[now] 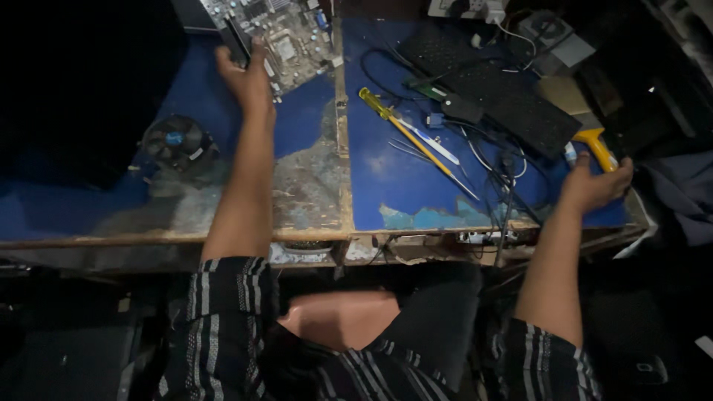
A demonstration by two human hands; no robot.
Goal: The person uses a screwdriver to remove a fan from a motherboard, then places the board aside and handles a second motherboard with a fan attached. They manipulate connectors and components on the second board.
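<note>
My left hand [246, 77] reaches to the far left of the worn blue workbench [386, 178] and grips the near edge of a grey circuit board [286, 33]. My right hand [594, 186] is at the bench's right edge, closed around the orange-yellow handle of a tool [598, 145]; the tool's working end is hidden in the dark. Between the hands lies a yellow-handled screwdriver [405, 130] with its long shaft pointing toward me, beside a pair of tweezers [434, 145].
A round black cooling fan [178, 142] sits left of my left arm. A black keyboard [505, 93] lies at the back right among tangled black cables [505, 174]. A power strip [464, 7] is at the far edge. Dark clutter surrounds the bench.
</note>
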